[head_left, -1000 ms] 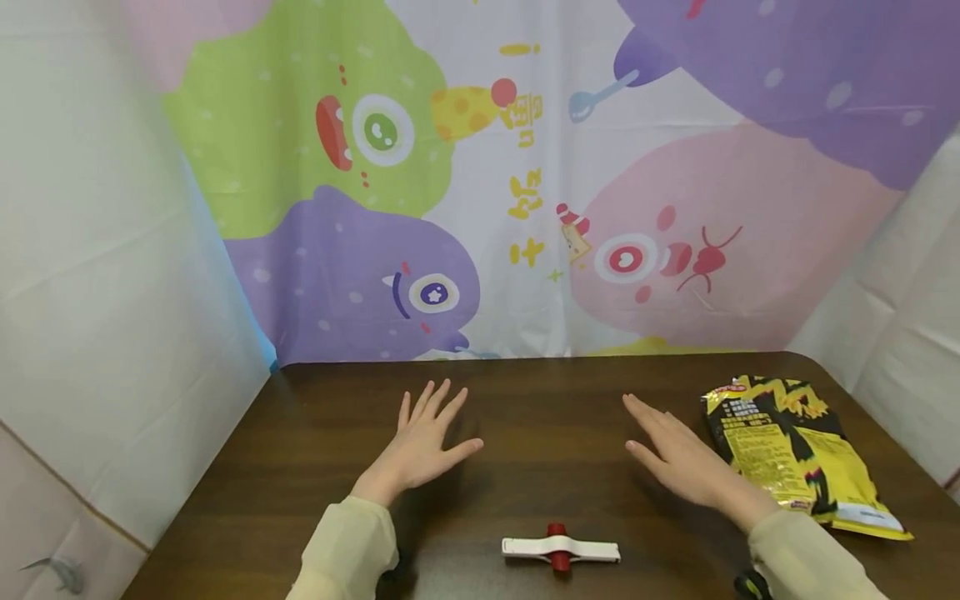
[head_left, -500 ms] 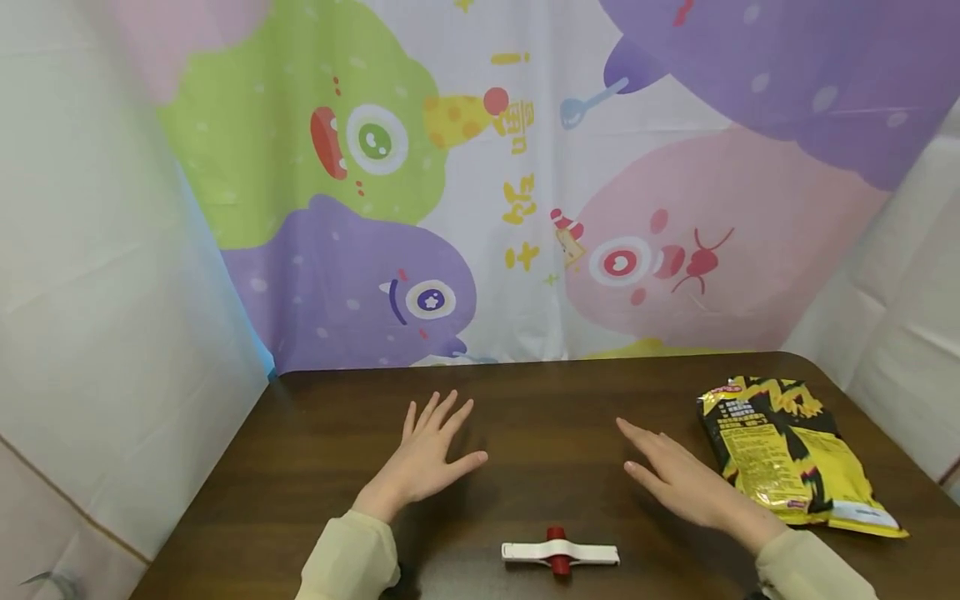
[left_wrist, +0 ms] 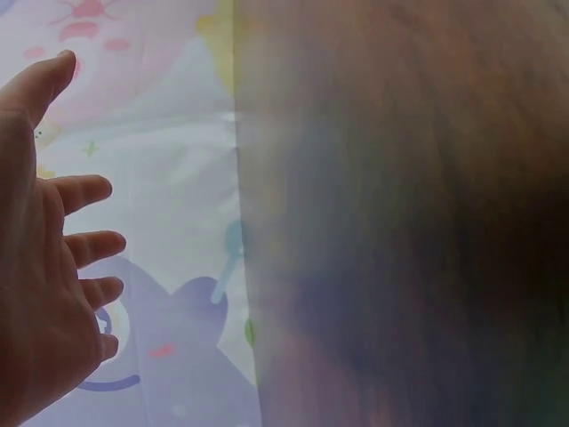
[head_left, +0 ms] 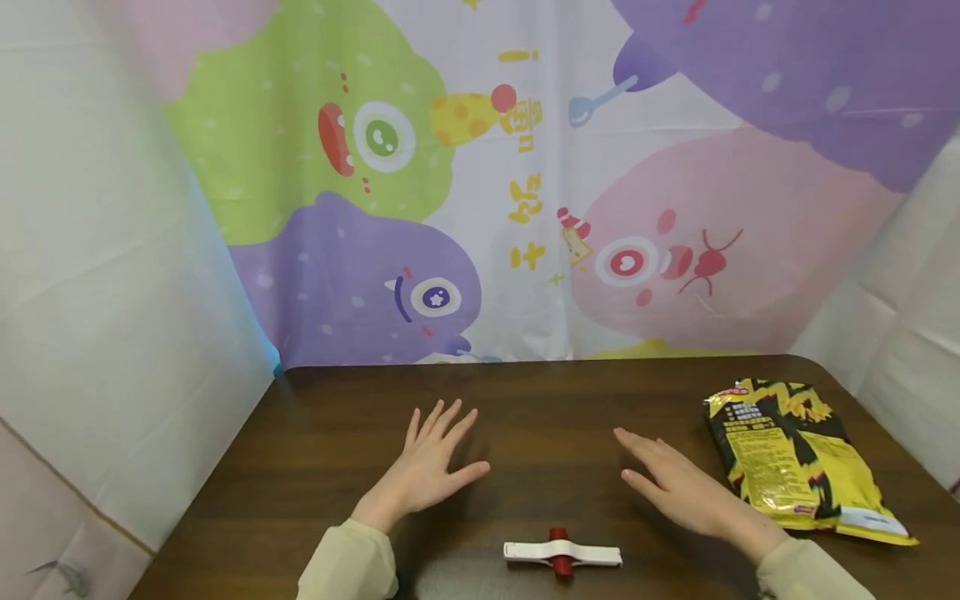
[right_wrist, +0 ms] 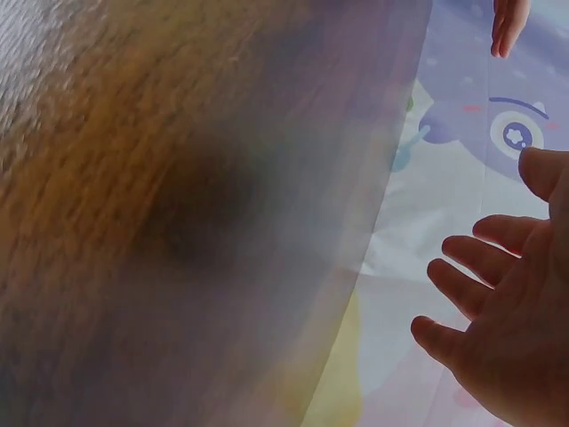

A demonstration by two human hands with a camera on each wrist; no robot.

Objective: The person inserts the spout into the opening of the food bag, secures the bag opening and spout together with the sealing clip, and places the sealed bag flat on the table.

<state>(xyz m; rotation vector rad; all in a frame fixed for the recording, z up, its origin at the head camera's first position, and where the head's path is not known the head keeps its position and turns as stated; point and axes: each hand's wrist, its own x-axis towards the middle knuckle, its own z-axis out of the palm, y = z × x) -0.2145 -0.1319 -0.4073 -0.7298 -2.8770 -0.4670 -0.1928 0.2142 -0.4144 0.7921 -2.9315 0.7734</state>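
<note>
My left hand (head_left: 420, 471) hovers over the left half of the brown table, fingers spread and thumb pointing inward. Opposite it, my right hand (head_left: 678, 492) is held out with straight fingers angled toward the left. Neither hand holds anything. Between the wrists, near the front of the table, lies a white flat strip-like piece with a dark red cylinder (head_left: 559, 550) through its middle. A black and yellow snack bag (head_left: 806, 458) lies just right of my right hand. The left wrist view shows the left palm (left_wrist: 44, 294); the right wrist view shows the right palm (right_wrist: 524, 329).
The dark wooden table (head_left: 540, 408) ends at a cartoon-printed curtain (head_left: 517, 317) at the back. Pale cloth walls (head_left: 112, 292) close in the left and right sides.
Both hands have drawn slightly back toward the near edge, the right fingertips also a little lower and further left. The bag and the white and red piece have stayed put.
</note>
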